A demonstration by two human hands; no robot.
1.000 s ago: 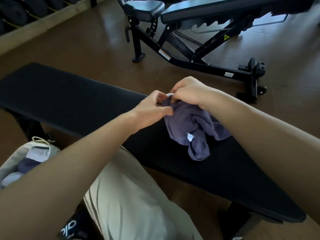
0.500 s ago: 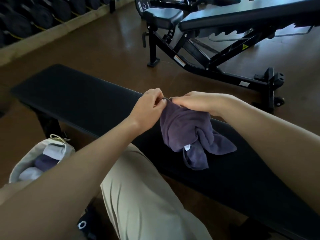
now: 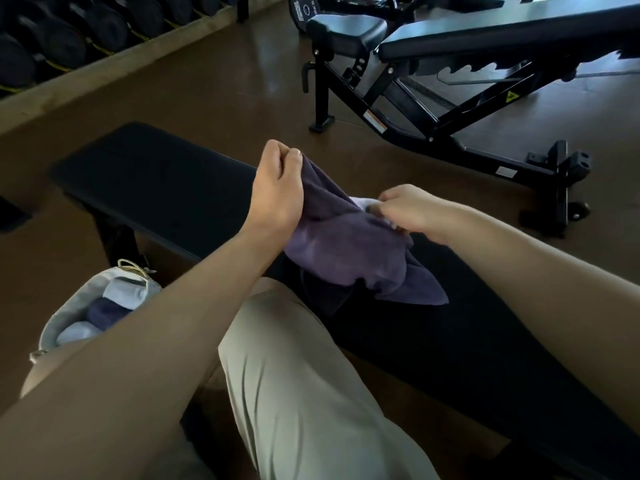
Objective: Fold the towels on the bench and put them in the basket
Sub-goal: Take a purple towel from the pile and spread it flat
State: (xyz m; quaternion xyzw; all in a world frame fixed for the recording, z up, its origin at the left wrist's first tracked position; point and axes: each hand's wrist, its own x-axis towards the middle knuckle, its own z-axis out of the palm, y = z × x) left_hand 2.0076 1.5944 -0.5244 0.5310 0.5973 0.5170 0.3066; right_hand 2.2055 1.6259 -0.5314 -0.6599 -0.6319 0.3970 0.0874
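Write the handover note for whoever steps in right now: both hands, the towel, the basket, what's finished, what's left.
Left hand: raised, grips one edge of the dark purple terry towel.
Right hand: pinches the same towel lower, to the right.
Towel: unfolded, hangs between the hands, its lower end draped on the long black padded bench.
Pale fabric basket: on the floor to the left, holds folded towels, pale and purple.
Done: those towels in the basket.
Left: spread this towel, fold it, put it in the basket.
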